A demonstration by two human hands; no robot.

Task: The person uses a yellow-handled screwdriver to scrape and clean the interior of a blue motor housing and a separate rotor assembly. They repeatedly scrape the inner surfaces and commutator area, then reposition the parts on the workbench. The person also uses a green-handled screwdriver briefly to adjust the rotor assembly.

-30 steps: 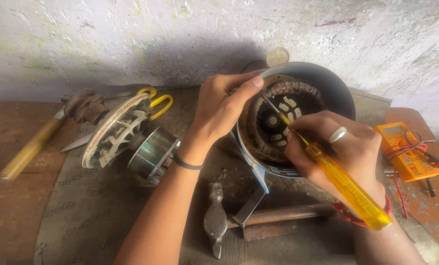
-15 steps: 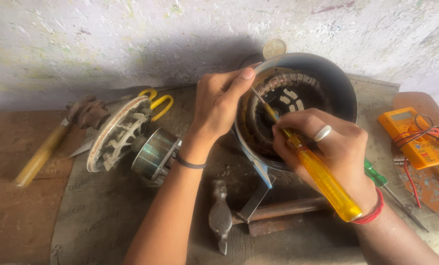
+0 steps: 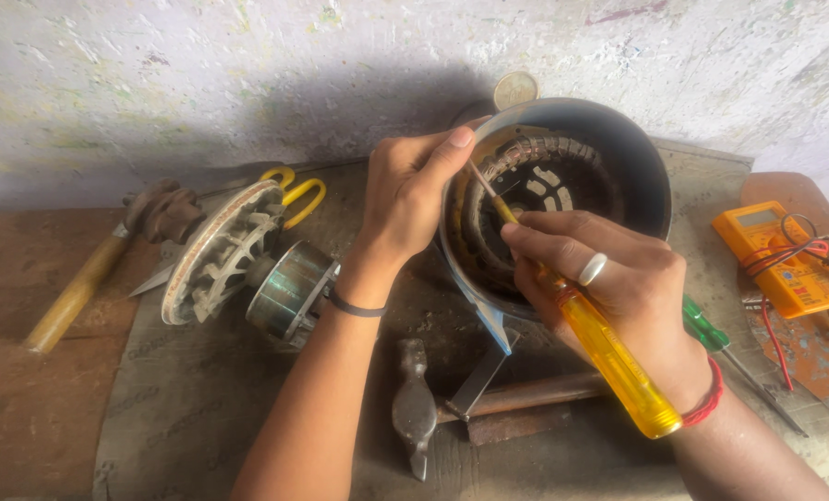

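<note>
A round grey motor housing stands tilted on the bench, its open side facing me, with copper windings inside. My left hand grips the housing's left rim, thumb on the edge. My right hand, with a ring and a red wristband, holds a yellow-handled screwdriver whose tip reaches toward the windings near the left rim.
A rotor with a finned end plate lies to the left, yellow-handled scissors behind it. A hammer and a metal bar lie in front. A wooden-handled tool is far left, an orange multimeter and a green screwdriver right.
The view has shifted a little, so the housing sits more central. My right hand and the screwdriver have moved slightly left and up along the windings. My left hand keeps its grip on the rim.
</note>
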